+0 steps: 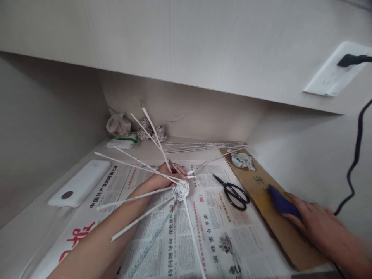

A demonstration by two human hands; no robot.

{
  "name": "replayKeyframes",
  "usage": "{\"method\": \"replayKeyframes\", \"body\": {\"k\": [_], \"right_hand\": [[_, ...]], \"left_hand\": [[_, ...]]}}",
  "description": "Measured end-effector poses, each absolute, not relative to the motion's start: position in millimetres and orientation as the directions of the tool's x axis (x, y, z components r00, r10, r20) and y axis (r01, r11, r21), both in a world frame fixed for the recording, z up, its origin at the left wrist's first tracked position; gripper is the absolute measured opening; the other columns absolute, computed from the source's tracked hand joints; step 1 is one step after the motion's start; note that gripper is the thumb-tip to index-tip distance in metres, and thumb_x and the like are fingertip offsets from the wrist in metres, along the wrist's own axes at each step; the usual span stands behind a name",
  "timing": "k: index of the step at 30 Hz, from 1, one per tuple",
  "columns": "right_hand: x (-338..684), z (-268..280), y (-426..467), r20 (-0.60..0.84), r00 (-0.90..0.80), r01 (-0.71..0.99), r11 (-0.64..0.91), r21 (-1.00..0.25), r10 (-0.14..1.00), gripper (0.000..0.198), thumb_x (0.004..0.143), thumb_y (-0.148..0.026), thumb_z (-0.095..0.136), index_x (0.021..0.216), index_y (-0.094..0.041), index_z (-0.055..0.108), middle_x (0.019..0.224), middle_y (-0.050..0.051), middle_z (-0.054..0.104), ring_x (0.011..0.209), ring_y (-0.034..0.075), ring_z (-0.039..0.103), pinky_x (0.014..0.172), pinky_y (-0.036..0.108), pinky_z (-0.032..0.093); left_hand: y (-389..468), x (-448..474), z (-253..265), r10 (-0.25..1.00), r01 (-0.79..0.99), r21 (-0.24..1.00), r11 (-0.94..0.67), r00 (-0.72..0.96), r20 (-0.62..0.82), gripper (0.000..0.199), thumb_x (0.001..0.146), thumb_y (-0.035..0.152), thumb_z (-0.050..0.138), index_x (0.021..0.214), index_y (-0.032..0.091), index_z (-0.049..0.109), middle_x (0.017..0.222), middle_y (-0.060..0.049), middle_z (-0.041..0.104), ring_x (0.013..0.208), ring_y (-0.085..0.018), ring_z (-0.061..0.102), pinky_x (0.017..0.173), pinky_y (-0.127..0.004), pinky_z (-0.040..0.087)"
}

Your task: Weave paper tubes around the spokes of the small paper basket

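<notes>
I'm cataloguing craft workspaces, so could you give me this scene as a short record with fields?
Left grip: closed on the paper piece, whose paper sticks splay outward
Right grip: closed around the blue tool, above the cardboard
Surface: spread newspaper
Scissors: black, lying on the newspaper, left of the cardboard
Far edge: loose thin sticks, paper bundles, plastic bag
Left side: white device with a dark round spot
Upper right: wall socket with a black plug
</notes>
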State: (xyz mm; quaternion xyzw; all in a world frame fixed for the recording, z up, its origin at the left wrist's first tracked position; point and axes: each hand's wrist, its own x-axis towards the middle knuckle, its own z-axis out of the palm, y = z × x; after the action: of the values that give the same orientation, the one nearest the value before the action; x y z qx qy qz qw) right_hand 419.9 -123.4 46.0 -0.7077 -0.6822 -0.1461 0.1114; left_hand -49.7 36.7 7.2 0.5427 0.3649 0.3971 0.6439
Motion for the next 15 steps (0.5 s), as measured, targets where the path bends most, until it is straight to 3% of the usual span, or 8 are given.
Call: {"method": "replayKeyframes", "body": {"k": [3, 6, 10, 12, 15], "right_hand": [[408, 46, -111, 0.29, -0.026, 0.977, -0.037, 0.209, 0.957, 0.058, 0.085, -0.062, 0.055, 0.124, -0.021, 0.063, 0.097, 0.02, 0.074, 0.088, 0.042, 0.069, 0.078, 0.055, 0.052], [375, 61, -87, 0.276, -0.08, 0.969, 0.01, 0.248, 0.958, 0.05, 0.089, -0.061, 0.053, 0.108, -0.018, 0.069, 0.096, 0.02, 0.072, 0.091, 0.04, 0.067, 0.078, 0.051, 0.051], [295, 85, -35, 0.27, -0.362, 0.929, 0.368, 0.032, 0.892, 0.034, 0.099, -0.042, 0.046, 0.107, -0.021, 0.071, 0.106, 0.012, 0.073, 0.102, 0.029, 0.066, 0.089, 0.041, 0.05], [250, 87, 0, 0.302, -0.448, 0.868, 0.49, -0.08, 0.842, 0.027, 0.098, -0.034, 0.05, 0.101, -0.021, 0.074, 0.098, 0.01, 0.074, 0.096, 0.025, 0.067, 0.087, 0.037, 0.05], [190, 78, 60, 0.244, -0.515, 0.808, 0.561, -0.181, 0.822, 0.019, 0.095, -0.025, 0.058, 0.095, -0.019, 0.076, 0.096, 0.008, 0.076, 0.092, 0.022, 0.068, 0.085, 0.033, 0.048]], "left_hand": [[38, -51, 4, 0.903, -0.122, 0.988, 0.098, 0.428, -0.037, 0.038, 0.049, 0.036, 0.092, 0.07, 0.01, 0.073, 0.05, -0.002, 0.062, 0.039, -0.009, 0.047, 0.037, -0.021, 0.034], [41, -54, -1, 0.901, -0.106, 0.99, 0.092, 0.432, -0.038, 0.038, 0.05, 0.036, 0.092, 0.071, 0.01, 0.074, 0.051, -0.002, 0.062, 0.039, -0.009, 0.048, 0.037, -0.021, 0.035], [44, -55, -5, 0.89, -0.087, 0.993, 0.084, 0.456, -0.036, 0.039, 0.052, 0.037, 0.092, 0.072, 0.009, 0.074, 0.054, -0.002, 0.063, 0.041, -0.01, 0.05, 0.038, -0.02, 0.036], [44, -55, -6, 0.892, -0.09, 0.992, 0.085, 0.451, -0.035, 0.038, 0.052, 0.037, 0.092, 0.072, 0.009, 0.074, 0.054, -0.002, 0.064, 0.042, -0.01, 0.051, 0.038, -0.02, 0.036], [45, -55, -6, 0.897, -0.113, 0.989, 0.092, 0.44, -0.033, 0.038, 0.052, 0.037, 0.092, 0.071, 0.009, 0.074, 0.053, -0.002, 0.063, 0.04, -0.009, 0.049, 0.038, -0.021, 0.036]]}}
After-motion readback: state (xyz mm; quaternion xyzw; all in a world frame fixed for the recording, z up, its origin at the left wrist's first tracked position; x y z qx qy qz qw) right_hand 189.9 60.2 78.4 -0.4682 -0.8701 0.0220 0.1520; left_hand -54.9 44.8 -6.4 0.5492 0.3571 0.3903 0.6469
